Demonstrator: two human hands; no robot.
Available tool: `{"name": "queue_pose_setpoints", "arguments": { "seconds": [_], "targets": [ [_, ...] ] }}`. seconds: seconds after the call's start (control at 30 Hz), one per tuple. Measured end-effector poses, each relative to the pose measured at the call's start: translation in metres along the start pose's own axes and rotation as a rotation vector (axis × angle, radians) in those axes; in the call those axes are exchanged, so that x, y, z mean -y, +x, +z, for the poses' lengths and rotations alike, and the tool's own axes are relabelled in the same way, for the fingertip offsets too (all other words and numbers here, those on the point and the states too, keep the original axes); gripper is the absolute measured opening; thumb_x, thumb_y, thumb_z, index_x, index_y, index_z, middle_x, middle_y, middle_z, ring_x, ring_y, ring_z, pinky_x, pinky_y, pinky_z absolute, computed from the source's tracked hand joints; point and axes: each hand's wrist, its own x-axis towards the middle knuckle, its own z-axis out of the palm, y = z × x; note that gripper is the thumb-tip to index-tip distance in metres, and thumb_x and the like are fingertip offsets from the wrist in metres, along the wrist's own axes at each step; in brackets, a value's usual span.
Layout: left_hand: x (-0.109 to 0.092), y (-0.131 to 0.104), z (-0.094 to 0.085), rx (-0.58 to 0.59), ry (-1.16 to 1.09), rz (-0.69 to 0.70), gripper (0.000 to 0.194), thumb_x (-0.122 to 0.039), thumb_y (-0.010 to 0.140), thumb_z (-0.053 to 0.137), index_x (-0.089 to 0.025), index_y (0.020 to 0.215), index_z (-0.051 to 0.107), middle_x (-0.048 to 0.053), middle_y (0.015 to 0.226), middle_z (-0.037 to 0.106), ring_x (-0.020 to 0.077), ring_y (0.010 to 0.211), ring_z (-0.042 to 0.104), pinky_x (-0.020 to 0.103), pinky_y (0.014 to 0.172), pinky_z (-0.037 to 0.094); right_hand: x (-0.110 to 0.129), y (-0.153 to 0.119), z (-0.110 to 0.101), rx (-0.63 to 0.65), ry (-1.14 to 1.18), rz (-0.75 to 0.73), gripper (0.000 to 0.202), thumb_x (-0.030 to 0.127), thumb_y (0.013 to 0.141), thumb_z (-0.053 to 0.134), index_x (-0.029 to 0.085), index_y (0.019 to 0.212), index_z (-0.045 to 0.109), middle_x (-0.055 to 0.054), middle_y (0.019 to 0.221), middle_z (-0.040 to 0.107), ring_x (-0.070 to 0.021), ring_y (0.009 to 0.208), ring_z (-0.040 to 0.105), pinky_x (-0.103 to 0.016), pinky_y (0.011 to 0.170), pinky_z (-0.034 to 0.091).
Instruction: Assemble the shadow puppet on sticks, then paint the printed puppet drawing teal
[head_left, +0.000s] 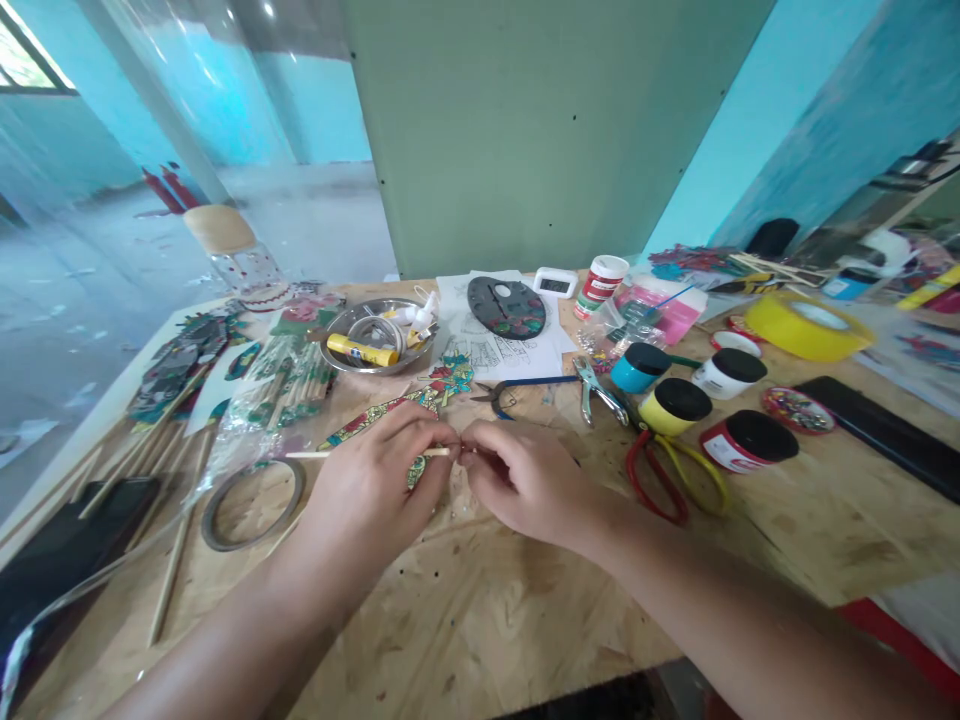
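My left hand [386,475] is closed around a thin wooden stick [307,455], which runs through it with its tip pointing right. The fingers of my right hand [525,475] are pinched together at that tip, touching my left fingertips. Whatever lies between the right fingertips is too small to name. Just behind my left hand lies a patterned paper cutout [352,425] in yellow, red and green, partly covered by the hand. Small pliers [495,397] rest on the table behind my right hand.
On the wooden table [480,630], a metal bowl [360,367] and a palette [506,307] stand behind. Paint jars [750,440], scissors [675,480] and yellow tape [806,325] lie right. At left are a grey tape ring [210,515], loose sticks [176,550] and bagged sticks [281,375].
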Motion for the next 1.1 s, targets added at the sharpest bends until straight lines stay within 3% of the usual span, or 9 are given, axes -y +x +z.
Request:
{"name": "queue_pose_setpoints", "arguments": {
  "seconds": [0.23,0.37,0.53,0.73,1.1],
  "targets": [
    [-0.001,-0.003,0.002,0.025,0.061,0.012,0.012,-0.017,0.089,0.052,-0.021,0.091,0.063,0.002,0.093,0.067,0.0159,0.079,0.066,0.029,0.064,0.048,0.001,-0.001,-0.002,-0.019,-0.193,-0.12,0.019,0.016,0.091,0.046,0.016,0.078,0.06,-0.003,0.067,0.062,-0.0148,0.064,0.054,-0.028,0.061,0.034],
    [-0.003,-0.005,0.003,0.07,-0.018,-0.032,0.011,-0.018,0.091,0.051,-0.021,0.093,0.061,0.003,0.094,0.065,0.017,0.085,0.064,0.031,0.072,0.048,0.002,-0.001,-0.003,-0.033,-0.288,-0.179,0.018,0.014,0.087,0.047,0.018,0.071,0.054,-0.001,0.064,0.058,-0.0146,0.062,0.05,-0.029,0.06,0.031],
    [-0.007,0.0,-0.006,0.177,-0.206,-0.04,0.014,-0.021,0.097,0.042,-0.021,0.098,0.056,0.002,0.097,0.062,0.0161,0.095,0.058,0.032,0.082,0.045,0.005,0.001,-0.012,-0.112,-0.125,-0.147,0.022,0.011,0.082,0.044,0.021,0.063,0.037,0.005,0.057,0.041,-0.0107,0.055,0.039,-0.027,0.055,0.027],
    [-0.009,0.001,-0.005,0.213,-0.345,-0.03,0.017,-0.017,0.099,0.038,-0.021,0.09,0.051,-0.001,0.089,0.057,0.0109,0.084,0.054,0.026,0.075,0.041,0.011,-0.001,-0.021,-0.044,0.028,-0.224,0.016,0.013,0.083,0.044,0.021,0.069,0.041,0.004,0.06,0.048,-0.0102,0.057,0.044,-0.025,0.059,0.032],
    [-0.009,-0.002,0.004,0.247,-0.468,-0.067,0.018,-0.018,0.1,0.04,-0.021,0.091,0.055,-0.003,0.086,0.058,0.0089,0.081,0.054,0.023,0.072,0.04,0.012,-0.002,-0.02,-0.121,-0.132,-0.276,0.019,0.011,0.078,0.046,0.02,0.064,0.038,0.004,0.055,0.043,-0.0107,0.055,0.039,-0.026,0.056,0.028]
  ]
}}
